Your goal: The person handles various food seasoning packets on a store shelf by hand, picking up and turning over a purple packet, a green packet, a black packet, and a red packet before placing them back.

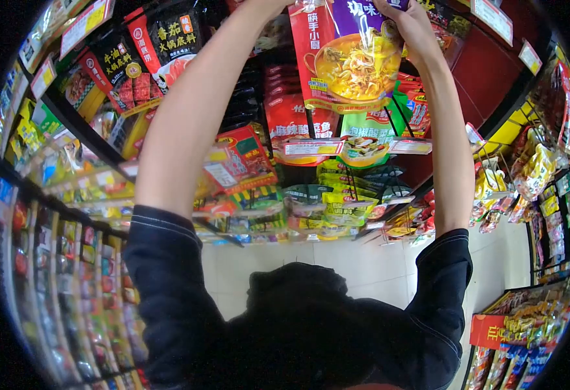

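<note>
A purple and red seasoning packet (352, 62) with a picture of a noodle-like soup bowl hangs upright in front of the shelf. My right hand (415, 26) grips its upper right edge, thumb over the front. At the top edge of the view my left hand (275, 3) is cut off near the packet's upper left; its fingers are hidden. Behind and below the packet hang red seasoning packets (298, 123) and a green and white packet (367, 136) on hooks.
Black and red hotpot base packets (161, 39) hang at upper left. Price tags (314, 148) line the rack front. Lower down are yellow and dark green packets (346, 205). Further shelves stand at left and right, with a red sign (489, 331) at lower right and pale floor tiles (376, 260).
</note>
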Demonstrator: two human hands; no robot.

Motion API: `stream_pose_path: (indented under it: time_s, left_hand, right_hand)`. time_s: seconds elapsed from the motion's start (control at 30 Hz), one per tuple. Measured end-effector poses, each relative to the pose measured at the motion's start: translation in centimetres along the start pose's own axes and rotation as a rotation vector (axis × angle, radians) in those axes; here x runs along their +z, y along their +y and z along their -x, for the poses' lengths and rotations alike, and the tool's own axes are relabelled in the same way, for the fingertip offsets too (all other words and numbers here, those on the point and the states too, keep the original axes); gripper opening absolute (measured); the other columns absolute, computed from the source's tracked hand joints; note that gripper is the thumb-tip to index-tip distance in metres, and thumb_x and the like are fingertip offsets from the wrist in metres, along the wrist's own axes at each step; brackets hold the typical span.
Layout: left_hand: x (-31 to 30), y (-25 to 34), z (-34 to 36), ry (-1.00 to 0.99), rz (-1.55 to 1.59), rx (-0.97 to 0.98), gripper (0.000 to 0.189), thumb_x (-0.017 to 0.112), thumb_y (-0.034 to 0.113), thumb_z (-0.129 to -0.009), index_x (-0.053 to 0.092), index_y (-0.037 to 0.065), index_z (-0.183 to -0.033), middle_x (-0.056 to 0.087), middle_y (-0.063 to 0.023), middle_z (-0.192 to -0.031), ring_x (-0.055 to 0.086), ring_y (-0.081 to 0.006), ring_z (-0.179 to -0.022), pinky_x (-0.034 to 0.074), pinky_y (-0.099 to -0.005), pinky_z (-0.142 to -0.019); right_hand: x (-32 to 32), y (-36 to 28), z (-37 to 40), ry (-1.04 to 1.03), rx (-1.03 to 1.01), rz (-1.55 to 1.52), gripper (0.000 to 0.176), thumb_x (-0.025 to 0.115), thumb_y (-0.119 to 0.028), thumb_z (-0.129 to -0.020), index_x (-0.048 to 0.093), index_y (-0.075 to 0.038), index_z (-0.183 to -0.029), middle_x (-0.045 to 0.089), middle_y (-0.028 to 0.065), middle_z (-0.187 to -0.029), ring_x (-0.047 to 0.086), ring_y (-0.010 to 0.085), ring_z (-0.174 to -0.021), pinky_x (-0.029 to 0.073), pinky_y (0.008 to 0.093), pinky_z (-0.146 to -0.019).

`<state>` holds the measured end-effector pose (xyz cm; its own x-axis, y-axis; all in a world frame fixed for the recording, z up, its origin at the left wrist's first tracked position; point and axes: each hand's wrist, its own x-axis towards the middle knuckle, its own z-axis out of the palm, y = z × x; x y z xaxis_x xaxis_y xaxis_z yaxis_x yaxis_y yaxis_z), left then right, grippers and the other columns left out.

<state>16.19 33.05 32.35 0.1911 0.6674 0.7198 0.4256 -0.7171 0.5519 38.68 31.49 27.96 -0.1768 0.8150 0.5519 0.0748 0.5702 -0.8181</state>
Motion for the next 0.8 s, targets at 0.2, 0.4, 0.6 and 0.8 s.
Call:
stream_pose_path:
  time_s: [0.2,0.4,0.6,0.8]
  left_hand:
    - [0.8,2.9,3.6,0.208,-0.724,0.225,0.045,0.074,0.032,-0.085,0.068,0.002,-0.119,0.069,-0.0162,-0.112,0.064,-0.0359,-0.106,0.052,-0.0452,-0.089]
    - [1.4,2.7,7.3,0.447,-1.053,0.587,0.047,0.076,0.026,-0.081,0.064,0.008,-0.122,0.058,-0.0136,-0.121,0.051,-0.0296,-0.121,0.043,-0.0495,-0.097]
    - [2.3,1.2,11.2,0.296,-0.938,0.441,0.07,0.082,0.035,-0.076,0.055,0.02,-0.139,0.034,-0.0178,-0.154,0.032,-0.041,-0.141,0.036,-0.0658,-0.102]
    - [2.1,-0.2,11.6,0.235,-1.008,0.406,0.076,0.081,0.036,-0.077,0.05,0.026,-0.146,0.03,-0.0167,-0.159,0.038,-0.0412,-0.139,0.042,-0.0648,-0.1]
  right_hand:
    - [2.0,2.4,-0.3,0.127,-0.109,-0.069,0.015,0.07,-0.024,-0.097,0.066,-0.01,-0.091,0.061,-0.005,-0.073,0.051,0.005,-0.06,0.038,0.0233,-0.054]
    - [2.3,2.5,1.6,0.121,-0.118,0.143,0.03,0.074,-0.024,-0.094,0.064,-0.002,-0.112,0.065,0.0005,-0.095,0.058,0.0108,-0.088,0.046,0.0267,-0.078]
    - [1.0,7.5,2.7,0.089,-0.285,0.54,0.09,0.083,-0.033,-0.085,0.03,0.005,-0.148,0.062,0.019,-0.127,0.063,0.0242,-0.116,0.056,0.0329,-0.09]
    - [1.4,7.0,4.7,-0.007,-0.261,0.445,0.12,0.091,-0.036,-0.074,0.013,0.006,-0.154,0.053,0.0234,-0.138,0.056,0.0302,-0.127,0.049,0.0404,-0.104]
